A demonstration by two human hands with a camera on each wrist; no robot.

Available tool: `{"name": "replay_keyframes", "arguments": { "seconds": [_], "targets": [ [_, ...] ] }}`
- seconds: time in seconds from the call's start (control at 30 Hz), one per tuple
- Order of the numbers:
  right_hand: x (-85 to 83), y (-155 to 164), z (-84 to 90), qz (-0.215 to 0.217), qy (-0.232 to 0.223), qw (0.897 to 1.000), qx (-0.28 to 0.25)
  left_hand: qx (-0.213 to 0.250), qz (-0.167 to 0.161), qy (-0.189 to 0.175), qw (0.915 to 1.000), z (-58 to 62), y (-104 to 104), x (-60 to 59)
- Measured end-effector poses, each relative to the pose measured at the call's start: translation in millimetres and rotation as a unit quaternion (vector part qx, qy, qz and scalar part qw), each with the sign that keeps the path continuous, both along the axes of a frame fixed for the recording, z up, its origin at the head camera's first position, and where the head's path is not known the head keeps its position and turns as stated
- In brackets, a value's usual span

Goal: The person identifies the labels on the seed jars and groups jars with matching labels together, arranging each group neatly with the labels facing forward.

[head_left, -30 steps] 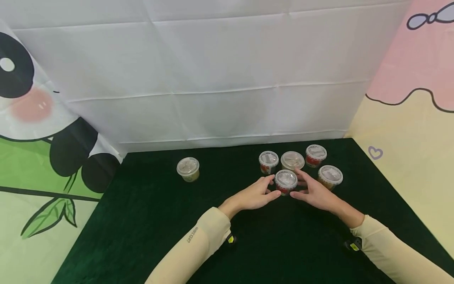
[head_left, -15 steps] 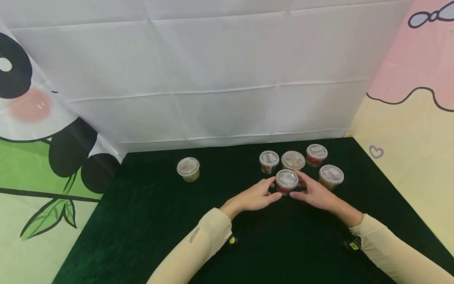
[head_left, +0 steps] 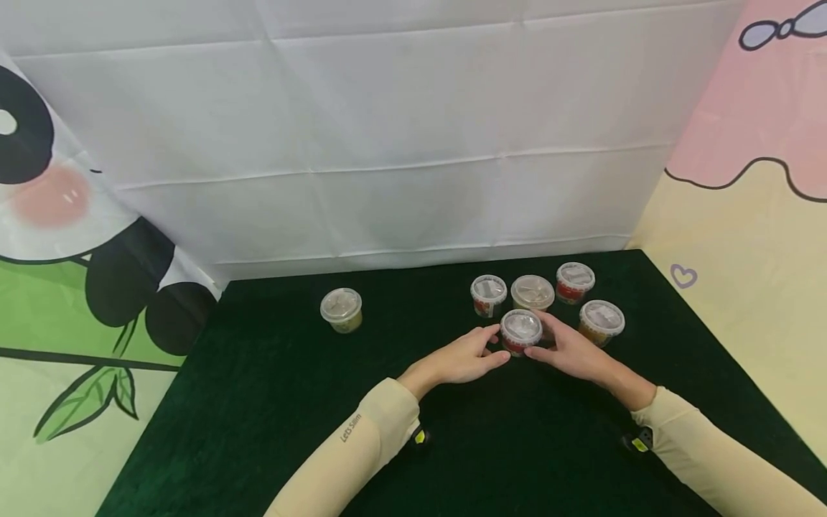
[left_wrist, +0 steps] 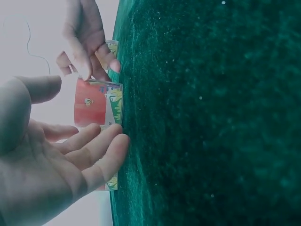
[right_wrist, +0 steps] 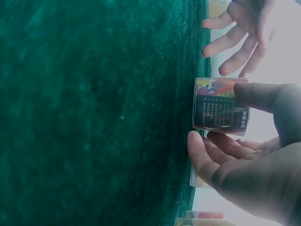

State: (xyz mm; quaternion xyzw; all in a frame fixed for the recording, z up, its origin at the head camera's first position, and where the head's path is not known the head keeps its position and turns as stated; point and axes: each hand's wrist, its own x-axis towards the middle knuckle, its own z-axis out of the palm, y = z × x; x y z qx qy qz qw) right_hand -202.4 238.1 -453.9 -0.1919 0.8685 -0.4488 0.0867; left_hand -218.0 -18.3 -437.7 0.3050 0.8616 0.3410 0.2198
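We see the right hand point(head_left: 568, 352) close in a little tighter on the red-labelled cup point(head_left: 520, 330). The left hand point(head_left: 461, 357) now sits slightly nearer it too.

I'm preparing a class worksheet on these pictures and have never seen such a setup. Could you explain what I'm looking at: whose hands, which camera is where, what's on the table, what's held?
No machine here: a person in cream sleeves works with two bare hands. The wide picture comes from a camera on the person's head, looking down at a dark green table. The two sideways close-ups come from cameras worn on each wrist.

Six small lidded cups stand on the table: five clustered at the right, one lone cup off to the left. The left hand and right hand flank the nearest cup, which has a red label. In the right wrist view the right thumb lies against that cup's side. The left hand's fingers look straight and seem close beside it; whether they touch is unclear.
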Motion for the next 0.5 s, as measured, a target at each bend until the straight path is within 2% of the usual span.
{"name": "replay_keyframes", "arguments": {
  "seconds": [0.23,0.5],
  "targets": [
    [0.7,0.4,1.2,-0.009,-0.001,1.0,0.001,0.016,0.0,-0.004,0.9999,3.7,-4.2,1.2],
    [4.2,-6.0,15.0,-0.003,-0.007,1.0,-0.028,0.041,-0.005,0.017,0.999,12.8,-15.4,3.8]
  ]
}}
